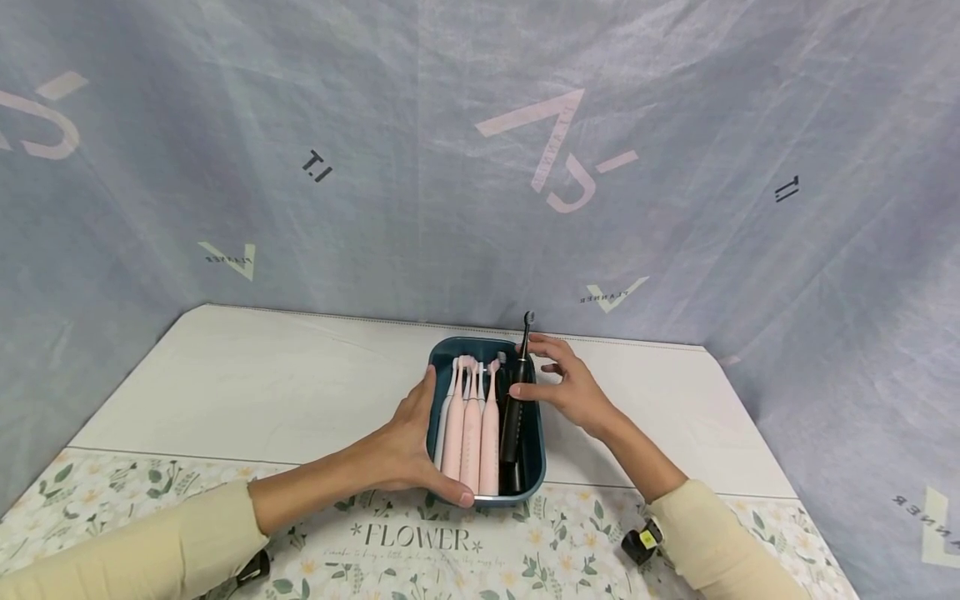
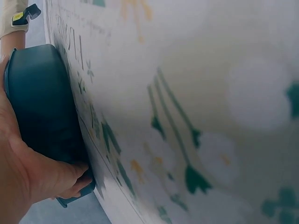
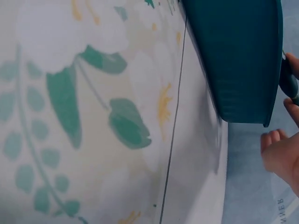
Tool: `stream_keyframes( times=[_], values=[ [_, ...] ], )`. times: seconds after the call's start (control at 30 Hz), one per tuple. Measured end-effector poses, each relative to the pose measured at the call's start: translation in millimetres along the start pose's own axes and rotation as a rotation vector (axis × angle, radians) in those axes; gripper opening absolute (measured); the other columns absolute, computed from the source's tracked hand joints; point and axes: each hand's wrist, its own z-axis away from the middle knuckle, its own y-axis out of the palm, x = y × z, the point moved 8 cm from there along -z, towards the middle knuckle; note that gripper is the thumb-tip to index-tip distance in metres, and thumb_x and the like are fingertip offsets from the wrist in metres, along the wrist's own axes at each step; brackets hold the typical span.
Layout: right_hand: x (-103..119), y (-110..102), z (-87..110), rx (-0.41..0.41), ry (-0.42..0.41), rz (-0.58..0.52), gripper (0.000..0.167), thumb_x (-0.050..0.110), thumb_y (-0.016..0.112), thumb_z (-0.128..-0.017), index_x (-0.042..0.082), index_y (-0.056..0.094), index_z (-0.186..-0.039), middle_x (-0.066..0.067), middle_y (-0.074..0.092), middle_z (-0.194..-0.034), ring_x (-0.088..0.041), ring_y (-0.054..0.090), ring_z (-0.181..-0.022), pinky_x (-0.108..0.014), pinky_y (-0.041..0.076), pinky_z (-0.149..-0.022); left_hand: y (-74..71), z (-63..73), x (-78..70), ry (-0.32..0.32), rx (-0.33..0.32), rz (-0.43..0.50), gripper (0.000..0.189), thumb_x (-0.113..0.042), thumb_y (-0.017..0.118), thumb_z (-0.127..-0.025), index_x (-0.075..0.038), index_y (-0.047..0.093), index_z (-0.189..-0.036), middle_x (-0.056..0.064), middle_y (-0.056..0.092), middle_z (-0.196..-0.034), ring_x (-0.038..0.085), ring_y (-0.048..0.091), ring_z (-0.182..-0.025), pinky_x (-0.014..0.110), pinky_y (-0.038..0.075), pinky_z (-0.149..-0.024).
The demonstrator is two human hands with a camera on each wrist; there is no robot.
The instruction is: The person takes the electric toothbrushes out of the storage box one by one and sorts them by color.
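A dark teal bin (image 1: 541,467) stands on the table with pink electric toothbrushes (image 1: 471,442) lying side by side in it, heads toward the back. A white toothbrush (image 1: 441,429) lies along the bin's left wall. My left hand (image 1: 408,446) holds the bin at its left, thumb over the front rim and fingers along the side. On the right, my right hand (image 1: 573,387) pinches a black electric toothbrush (image 1: 512,425) between thumb and fingers. Its head points up past the back rim, and its handle end is inside the bin. Beneath it lies more black (image 1: 519,479), partly hidden.
White tabletop (image 1: 300,375) spreads to both sides of the bin. Nearer me is a floral cloth (image 1: 420,575) printed with FLOWER. A grey-blue fabric curtain (image 1: 420,208) hangs behind the table and at both sides.
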Motion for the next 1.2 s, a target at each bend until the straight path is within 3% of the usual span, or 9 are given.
stream_keyframes(
  times=[0.17, 0.27, 0.37, 0.5, 0.73, 0.93, 1.2],
  values=[
    [-2.3, -6.6, 0.0, -0.061, -0.009, -0.079, 0.070, 0.012, 0.088, -0.097, 0.010, 0.060, -0.162, -0.018, 0.052, -0.169, -0.035, 0.061, -0.139, -0.046, 0.055, -0.114, 0.2, 0.2, -0.1, -0.002, 0.000, -0.007, 0.185, -0.066, 0.110, -0.058, -0.021, -0.022, -0.180, 0.021, -0.009, -0.190, 0.047, 0.005, -0.177, 0.073, 0.032, -0.133],
    [-4.9, -11.2, 0.4, -0.091, 0.000, -0.148, 0.072, 0.008, 0.085, -0.099, 0.008, 0.056, -0.165, -0.020, 0.062, -0.156, -0.022, 0.068, -0.122, -0.030, 0.061, -0.100, 0.6, -0.1, -0.4, 0.002, 0.002, -0.008, 0.185, -0.065, 0.110, -0.059, -0.020, -0.022, -0.180, 0.021, -0.009, -0.190, 0.047, 0.005, -0.177, 0.074, 0.032, -0.133],
    [-6.8, -15.6, 0.5, -0.116, 0.006, -0.196, 0.073, 0.005, 0.083, -0.101, 0.006, 0.052, -0.167, -0.015, 0.071, -0.137, -0.010, 0.072, -0.111, -0.023, 0.062, -0.096, 0.7, 0.0, -0.1, -0.002, 0.004, -0.012, 0.185, -0.066, 0.109, -0.058, -0.020, -0.022, -0.180, 0.021, -0.009, -0.190, 0.047, 0.006, -0.177, 0.074, 0.033, -0.132],
    [-7.0, -18.5, 0.0, -0.124, -0.002, -0.251, 0.072, 0.003, 0.079, -0.104, 0.006, 0.049, -0.169, -0.003, 0.075, -0.125, -0.006, 0.075, -0.104, -0.029, 0.066, -0.096, 0.5, 0.4, 0.9, -0.016, 0.006, -0.013, 0.185, -0.067, 0.109, -0.058, -0.022, -0.022, -0.180, 0.019, -0.009, -0.191, 0.047, 0.005, -0.177, 0.074, 0.033, -0.132],
    [-8.4, -18.7, -3.3, -0.128, -0.016, -0.385, 0.073, 0.001, 0.072, -0.108, 0.011, 0.042, -0.174, 0.004, 0.072, -0.125, -0.008, 0.078, -0.109, -0.032, 0.068, -0.095, 0.6, -0.2, 1.8, -0.019, 0.001, -0.014, 0.184, -0.067, 0.109, -0.058, -0.024, -0.021, -0.180, 0.019, -0.009, -0.191, 0.046, 0.006, -0.177, 0.073, 0.033, -0.132],
    [-8.8, -19.5, -4.3, -0.136, -0.020, -0.491, 0.076, -0.005, 0.067, -0.109, 0.012, 0.035, -0.177, 0.004, 0.070, -0.126, -0.008, 0.080, -0.109, -0.034, 0.069, -0.096, 1.3, -0.7, 2.7, -0.014, 0.003, -0.016, 0.184, -0.068, 0.109, -0.058, -0.024, -0.021, -0.180, 0.019, -0.009, -0.191, 0.047, 0.006, -0.177, 0.074, 0.033, -0.132],
    [-9.9, -27.7, -3.6, -0.175, -0.007, -0.558, 0.076, -0.004, 0.066, -0.110, 0.015, 0.035, -0.177, -0.006, 0.068, -0.141, -0.012, 0.079, -0.110, -0.040, 0.069, -0.098, -0.1, -0.1, 1.1, 0.013, 0.023, -0.010, 0.182, -0.067, 0.108, -0.061, -0.022, -0.023, -0.180, 0.020, -0.012, -0.190, 0.048, 0.003, -0.177, 0.076, 0.033, -0.131]
  ],
)
